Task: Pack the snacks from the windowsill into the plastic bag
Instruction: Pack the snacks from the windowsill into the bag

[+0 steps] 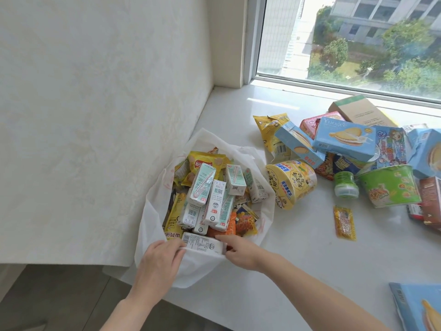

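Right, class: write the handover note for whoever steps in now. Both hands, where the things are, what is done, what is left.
Left hand and right hand together grip a white carton at the near rim of the plastic bag.
Done: bag holds many drink cartons and snack packets.
Left on the windowsill: yellow noodle tub, green noodle tub, blue biscuit boxes, a sachet, more.
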